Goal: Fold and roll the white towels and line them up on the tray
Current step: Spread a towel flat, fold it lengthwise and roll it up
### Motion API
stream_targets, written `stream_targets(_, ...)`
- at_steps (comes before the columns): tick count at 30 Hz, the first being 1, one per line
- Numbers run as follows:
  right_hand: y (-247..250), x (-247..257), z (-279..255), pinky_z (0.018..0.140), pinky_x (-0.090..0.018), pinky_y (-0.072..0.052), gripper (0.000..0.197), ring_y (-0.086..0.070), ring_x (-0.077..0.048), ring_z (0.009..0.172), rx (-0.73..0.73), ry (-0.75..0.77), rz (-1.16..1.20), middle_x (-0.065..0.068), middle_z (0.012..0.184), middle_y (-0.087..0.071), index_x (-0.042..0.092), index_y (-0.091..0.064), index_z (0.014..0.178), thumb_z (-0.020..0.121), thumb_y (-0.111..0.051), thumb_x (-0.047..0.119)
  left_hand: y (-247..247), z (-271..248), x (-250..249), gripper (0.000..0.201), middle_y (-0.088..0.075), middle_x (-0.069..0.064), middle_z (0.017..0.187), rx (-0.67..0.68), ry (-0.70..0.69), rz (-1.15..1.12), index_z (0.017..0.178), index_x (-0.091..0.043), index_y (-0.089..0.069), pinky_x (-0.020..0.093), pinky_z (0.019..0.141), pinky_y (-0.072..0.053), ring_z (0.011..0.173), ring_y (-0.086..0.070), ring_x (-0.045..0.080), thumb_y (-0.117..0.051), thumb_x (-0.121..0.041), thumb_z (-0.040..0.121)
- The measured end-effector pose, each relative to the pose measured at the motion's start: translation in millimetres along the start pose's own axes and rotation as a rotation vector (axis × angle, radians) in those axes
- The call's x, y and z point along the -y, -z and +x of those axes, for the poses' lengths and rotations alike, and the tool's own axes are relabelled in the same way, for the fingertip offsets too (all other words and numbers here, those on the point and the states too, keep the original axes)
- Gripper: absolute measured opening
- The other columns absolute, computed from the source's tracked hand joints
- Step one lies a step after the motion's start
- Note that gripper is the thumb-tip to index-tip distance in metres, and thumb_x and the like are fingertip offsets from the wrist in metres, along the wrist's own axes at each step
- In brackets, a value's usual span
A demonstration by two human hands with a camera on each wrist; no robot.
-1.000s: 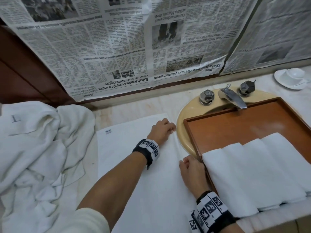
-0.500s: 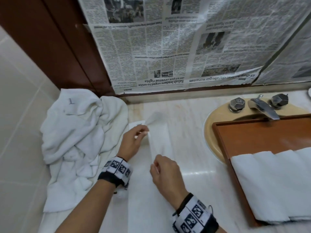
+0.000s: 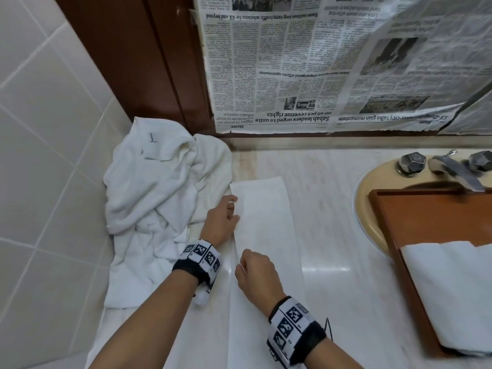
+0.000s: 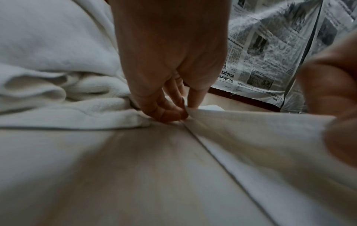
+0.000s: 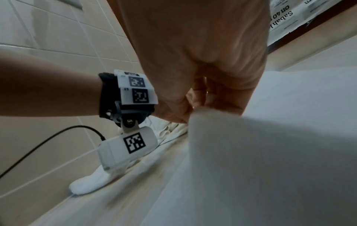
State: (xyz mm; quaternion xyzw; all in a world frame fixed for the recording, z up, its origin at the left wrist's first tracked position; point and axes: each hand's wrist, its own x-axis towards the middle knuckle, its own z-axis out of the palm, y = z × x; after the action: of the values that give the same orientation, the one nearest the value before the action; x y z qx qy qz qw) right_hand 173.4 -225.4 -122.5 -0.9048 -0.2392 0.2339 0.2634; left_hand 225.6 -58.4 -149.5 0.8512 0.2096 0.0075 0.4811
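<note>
Both hands now pinch the left long edge of the towel (image 3: 266, 235), which has gone from a wide flat sheet to a narrow strip lying lengthwise on the counter (image 3: 332, 235). The left hand (image 3: 221, 222) holds the edge farther out, thumb and fingertips (image 4: 173, 113) closed on the hem; the right hand (image 3: 257, 272) grips the same edge nearer the body, fingers curled around the cloth. This lengthwise fold looks finished or nearly so, which means rolling probably comes next. Just left of the left hand sits a heap of unfolded towels (image 3: 159, 203), so more work remains. Well to the right of the right hand, the tray (image 3: 426, 217) over the sink (image 3: 364, 209) already carries rolled towels (image 3: 452, 288) side by side.
</note>
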Motion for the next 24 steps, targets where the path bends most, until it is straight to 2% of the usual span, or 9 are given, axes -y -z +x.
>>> stream_targets(4, 20, -12, 6, 0.065, -0.033, -0.045, 0.029, -0.057, -0.022, 0.075, 0.063, 0.029, 0.018, -0.003, 0.083, -0.062, 0.015, -0.056, 0.083, 0.096, -0.052, 0.040, 0, 10, 0, 0.040, -0.062, -0.001, 0.103, -0.031, -0.016, 0.041, 0.130, -0.018, -0.052, 0.012, 0.077, -0.039, 0.085, -0.059, 0.011, -0.064, -0.011, 0.093)
stream_targets(6, 40, -28, 30, 0.072, -0.034, -0.047, 0.025, -0.056, -0.021, 0.080, 0.018, 0.071, 0.018, -0.002, 0.089, -0.060, 0.016, -0.058, 0.087, 0.095, -0.055, 0.040, 2, 18, -2, 0.038, -0.063, -0.001, 0.102, -0.043, -0.028, 0.051, 0.130, -0.017, -0.052, 0.014, 0.080, -0.038, 0.087, -0.060, 0.014, -0.062, -0.010, 0.093)
stream_targets(8, 64, -49, 65, 0.085, -0.037, -0.047, 0.025, -0.056, -0.026, 0.099, -0.086, 0.097, -0.035, -0.008, 0.112, -0.057, 0.014, -0.060, 0.113, 0.097, -0.055, 0.033, 3, 24, -4, 0.037, -0.062, -0.001, 0.099, -0.049, -0.040, 0.052, 0.128, -0.017, -0.053, 0.014, 0.079, -0.039, 0.087, -0.060, 0.014, -0.061, -0.009, 0.093)
stream_targets(10, 90, -69, 103, 0.094, -0.041, -0.046, 0.044, -0.048, -0.030, 0.120, -0.166, 0.063, -0.121, -0.011, 0.138, -0.045, 0.016, -0.046, 0.140, 0.099, -0.051, 0.030, 1, 32, -4, 0.035, -0.060, -0.002, 0.096, -0.042, -0.045, 0.063, 0.127, -0.018, -0.055, 0.014, 0.079, -0.041, 0.085, -0.059, 0.013, -0.060, -0.008, 0.093)
stream_targets(13, 116, -86, 148, 0.091, -0.044, -0.050, 0.053, -0.044, -0.032, 0.122, -0.177, -0.034, -0.184, -0.011, 0.144, -0.032, 0.024, -0.032, 0.150, 0.101, -0.047, 0.033, -1, 41, -4, 0.033, -0.057, -0.006, 0.089, -0.045, -0.052, 0.089, 0.123, -0.020, -0.057, 0.002, 0.071, -0.037, 0.078, -0.056, 0.009, -0.060, -0.007, 0.093)
stream_targets(16, 121, -90, 175, 0.092, -0.043, -0.049, 0.044, -0.048, -0.030, 0.118, -0.084, -0.049, -0.179, -0.009, 0.138, -0.039, 0.026, -0.043, 0.143, 0.101, -0.047, 0.034, -3, 47, -3, 0.033, -0.055, -0.011, 0.082, -0.066, -0.062, 0.107, 0.121, -0.021, -0.059, 0.002, 0.071, -0.037, 0.075, -0.054, 0.001, -0.060, -0.005, 0.092)
stream_targets(20, 120, -94, 187, 0.083, -0.037, -0.047, 0.022, -0.056, -0.029, 0.101, -0.168, -0.039, -0.102, -0.008, 0.120, -0.049, 0.014, -0.062, 0.114, 0.098, -0.051, 0.025, -2, 49, -3, 0.031, -0.062, -0.006, 0.087, -0.065, -0.044, 0.108, 0.119, -0.026, -0.060, 0.030, 0.077, -0.053, 0.082, -0.061, 0.012, -0.062, -0.010, 0.092)
stream_targets(22, 121, -99, 191, 0.085, -0.037, -0.047, 0.022, -0.055, -0.030, 0.101, -0.183, -0.082, -0.049, -0.010, 0.117, -0.051, 0.009, -0.062, 0.109, 0.098, -0.052, 0.025, -3, 52, -3, 0.031, -0.064, -0.005, 0.087, -0.068, -0.031, 0.143, 0.117, -0.029, -0.061, 0.028, 0.078, -0.051, 0.080, -0.061, 0.007, -0.064, -0.013, 0.092)
stream_targets(24, 122, -101, 195, 0.087, -0.038, -0.047, 0.021, -0.054, -0.031, 0.103, -0.178, -0.101, -0.028, -0.011, 0.118, -0.050, 0.007, -0.062, 0.108, 0.097, -0.053, 0.023, -5, 54, -5, 0.029, -0.064, -0.009, 0.084, -0.069, -0.020, 0.186, 0.116, -0.031, -0.061, 0.014, 0.074, -0.044, 0.073, -0.057, -0.003, -0.065, -0.015, 0.091)
